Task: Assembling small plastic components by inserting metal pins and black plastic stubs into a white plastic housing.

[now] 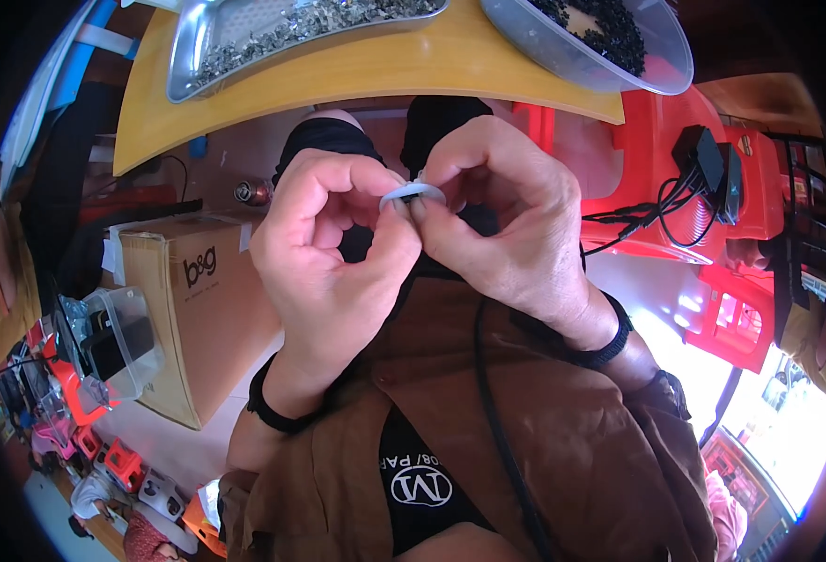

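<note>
A small pale, rounded plastic piece (413,191) is held up in front of my body, just short of the table edge. My left hand (329,248) pinches its left side between thumb and forefinger. On the other side my right hand (516,220) grips it the same way, with both thumbs meeting beneath. Something small and dark shows within the piece, too tiny to make out. Beyond the hands, a metal tray (181,66) of small shiny metal parts rests on the table, and a clear plastic tub (671,56) with small black parts stands at its right.
The yellow wooden table (376,77) curves across the far side. On the left stand a cardboard box (207,300) and a clear plastic bin (137,328). Red plastic stools (652,187) are at the right, with black cables (652,211) trailing from one. People sit at the lower left.
</note>
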The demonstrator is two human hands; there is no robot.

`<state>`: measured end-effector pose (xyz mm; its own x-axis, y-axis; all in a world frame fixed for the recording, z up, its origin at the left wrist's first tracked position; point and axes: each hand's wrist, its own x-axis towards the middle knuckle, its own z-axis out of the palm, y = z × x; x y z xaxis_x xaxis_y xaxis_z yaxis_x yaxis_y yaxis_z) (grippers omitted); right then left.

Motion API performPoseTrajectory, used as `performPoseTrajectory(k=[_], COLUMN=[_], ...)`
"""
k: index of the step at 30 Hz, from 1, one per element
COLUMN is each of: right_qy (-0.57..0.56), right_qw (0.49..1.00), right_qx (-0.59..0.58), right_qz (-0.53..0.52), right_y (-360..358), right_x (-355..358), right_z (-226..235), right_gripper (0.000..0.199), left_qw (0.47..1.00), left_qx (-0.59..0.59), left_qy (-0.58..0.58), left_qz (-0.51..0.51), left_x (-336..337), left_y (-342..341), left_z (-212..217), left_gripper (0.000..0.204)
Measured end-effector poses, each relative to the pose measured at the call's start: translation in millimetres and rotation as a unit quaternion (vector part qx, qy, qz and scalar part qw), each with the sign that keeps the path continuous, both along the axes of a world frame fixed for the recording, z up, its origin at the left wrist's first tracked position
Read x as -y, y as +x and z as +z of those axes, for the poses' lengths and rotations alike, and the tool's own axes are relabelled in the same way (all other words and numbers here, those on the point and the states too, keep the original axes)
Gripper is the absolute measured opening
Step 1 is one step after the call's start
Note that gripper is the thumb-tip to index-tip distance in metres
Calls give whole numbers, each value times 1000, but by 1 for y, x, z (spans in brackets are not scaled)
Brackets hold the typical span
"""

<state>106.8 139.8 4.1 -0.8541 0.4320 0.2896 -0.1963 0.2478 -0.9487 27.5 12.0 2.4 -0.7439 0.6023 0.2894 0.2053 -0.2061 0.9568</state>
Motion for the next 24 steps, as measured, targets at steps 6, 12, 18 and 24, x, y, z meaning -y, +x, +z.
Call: performPoseTrajectory(k=[6,12,18,24], right_qy=[-110,-182,-179,-92], right_qw=[992,982,982,995], right_qx=[54,39,45,19], right_qz=[8,41,35,27], right_y=[1,2,-2,-1], right_x=[2,-1,-1,-1], right_z=[-6,0,1,2], right_gripper=[13,12,12,12], left_qw=[994,979,988,996], left_qx=[107,196,145,76], left_qy=[-3,11,17,-4], left_qz=[-1,-46,-48,-36], left_x=[-1,1,0,2], left_y=[6,7,1,-1], left_z=[3,7,5,8], left_gripper=[17,18,15,16])
